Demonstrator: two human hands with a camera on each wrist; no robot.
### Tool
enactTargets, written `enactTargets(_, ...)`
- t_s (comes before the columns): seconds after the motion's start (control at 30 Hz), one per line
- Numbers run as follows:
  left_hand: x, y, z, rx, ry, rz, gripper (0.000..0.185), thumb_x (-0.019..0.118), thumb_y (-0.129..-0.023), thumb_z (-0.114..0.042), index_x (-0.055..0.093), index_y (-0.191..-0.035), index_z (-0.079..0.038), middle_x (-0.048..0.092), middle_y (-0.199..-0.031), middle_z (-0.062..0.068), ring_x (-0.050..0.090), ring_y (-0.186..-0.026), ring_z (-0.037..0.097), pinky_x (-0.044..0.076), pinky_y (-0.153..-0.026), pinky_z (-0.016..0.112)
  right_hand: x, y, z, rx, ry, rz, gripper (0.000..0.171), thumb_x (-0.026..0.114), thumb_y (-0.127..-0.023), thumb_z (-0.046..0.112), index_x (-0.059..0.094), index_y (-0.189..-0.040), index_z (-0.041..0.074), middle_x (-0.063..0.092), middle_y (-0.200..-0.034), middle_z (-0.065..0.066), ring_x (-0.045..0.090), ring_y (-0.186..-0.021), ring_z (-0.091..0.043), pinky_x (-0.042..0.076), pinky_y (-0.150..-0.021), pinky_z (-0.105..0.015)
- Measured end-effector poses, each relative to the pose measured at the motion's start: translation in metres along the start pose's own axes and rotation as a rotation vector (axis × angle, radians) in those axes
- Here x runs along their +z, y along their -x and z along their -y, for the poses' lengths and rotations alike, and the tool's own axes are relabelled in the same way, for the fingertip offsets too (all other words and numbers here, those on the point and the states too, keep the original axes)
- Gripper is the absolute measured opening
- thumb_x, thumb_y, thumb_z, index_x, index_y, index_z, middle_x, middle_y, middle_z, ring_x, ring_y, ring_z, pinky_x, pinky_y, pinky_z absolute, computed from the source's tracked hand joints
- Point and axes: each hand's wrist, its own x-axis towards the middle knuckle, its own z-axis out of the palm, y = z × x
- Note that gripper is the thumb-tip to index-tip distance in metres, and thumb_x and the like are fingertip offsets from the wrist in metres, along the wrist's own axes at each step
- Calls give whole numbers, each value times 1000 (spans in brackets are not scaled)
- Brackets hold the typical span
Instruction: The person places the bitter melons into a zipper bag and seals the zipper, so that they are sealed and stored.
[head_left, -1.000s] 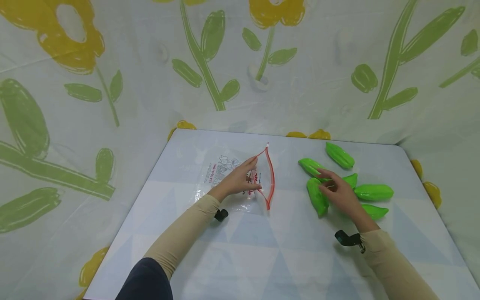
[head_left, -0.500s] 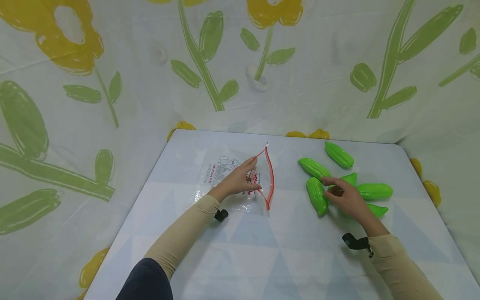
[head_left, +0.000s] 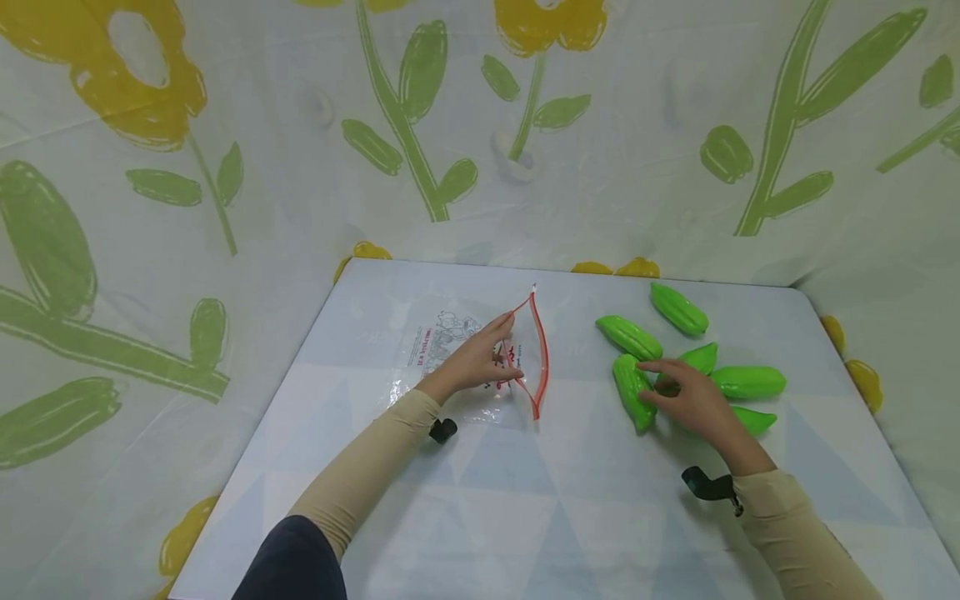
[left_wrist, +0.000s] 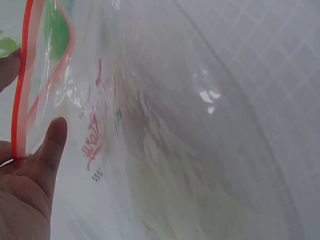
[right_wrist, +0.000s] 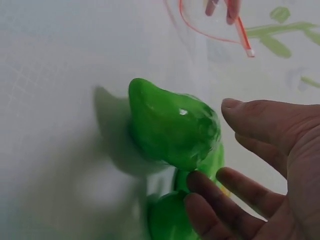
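Currently the right hand (head_left: 693, 400) lies with fingers loosely spread, fingertips touching a green pod (head_left: 632, 392) at the left of a cluster of six green pods on the table (head_left: 525, 500). Its wrist view shows no closed grasp. The left hand (head_left: 480, 362) pinches the red-zippered rim of a clear bag (head_left: 465, 350), mouth held open; only its wrist view shows thumb (left_wrist: 52, 145) against the film.

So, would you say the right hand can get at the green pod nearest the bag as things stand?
Probably yes: the right hand is already against that pod, fingers loosely spread beside it, and nothing lies between them. The other pods sit behind and to the side.
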Motion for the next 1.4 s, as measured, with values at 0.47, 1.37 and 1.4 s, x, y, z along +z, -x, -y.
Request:
enactTargets(0.47, -2, 0, 1, -11, 7, 3, 100, 76, -75, -40, 13, -150, -21, 4, -156, -7, 58, -108, 19, 49, -89, 24, -3, -4, 12, 79, -1, 107, 50, 63, -87, 40, 54, -132, 17, 53, -128, -22, 59, -100, -34, 51, -70, -43)
enactTargets(1.37, -2, 0, 0, -17, -22, 10, 101, 76, -75, -41, 11, -150, -23, 2, -156, -11, 51, -117, 19, 45, -96, 27, 44, -36, 14, 14, -194, -15, 50, 58, -89, 45, 50, -134, 23, 45, -137, -10, 58, -102, -35, 53, -77, -45)
enactTargets(1.4, -2, 0, 0, -15, -23, 9, 101, 76, -75, -41, 11, -150, -23, 2, -156, -11, 50, -119, 19, 45, -96, 27, 44, -36, 13, 10, -194, -15, 50, 57, -89, 44, 50, -134, 23, 44, -138, -11, 58, -102, -36, 53, -77, -45)
